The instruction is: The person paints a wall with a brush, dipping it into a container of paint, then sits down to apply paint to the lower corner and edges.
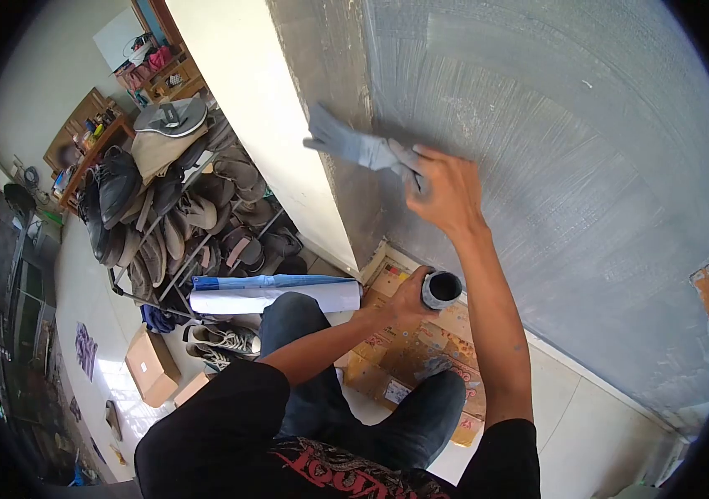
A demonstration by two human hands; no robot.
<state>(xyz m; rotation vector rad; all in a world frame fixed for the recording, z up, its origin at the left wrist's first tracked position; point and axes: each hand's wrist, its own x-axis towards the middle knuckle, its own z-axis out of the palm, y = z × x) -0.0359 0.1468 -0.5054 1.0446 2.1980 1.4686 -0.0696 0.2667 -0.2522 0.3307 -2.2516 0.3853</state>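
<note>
My right hand [447, 190] grips a paintbrush [368, 151] by its grey-smeared handle. Its bristles point left and lie over the grey strip [321, 66] along the edge of the cream wall. Lower down, my left hand [409, 299] is wrapped round a small paint cup [440, 290] with a grey-stained rim and a dark inside. Behind both hands rises a large grey panel [521, 166] covered in streaky brush marks.
Flattened cardboard [404, 353] covers the floor below my hands. A shoe rack [196, 224] piled with shoes stands left of the cream wall [242, 91]. Near my knee are a white-and-blue roll [279, 298], sneakers [219, 341] and a cardboard box [150, 366].
</note>
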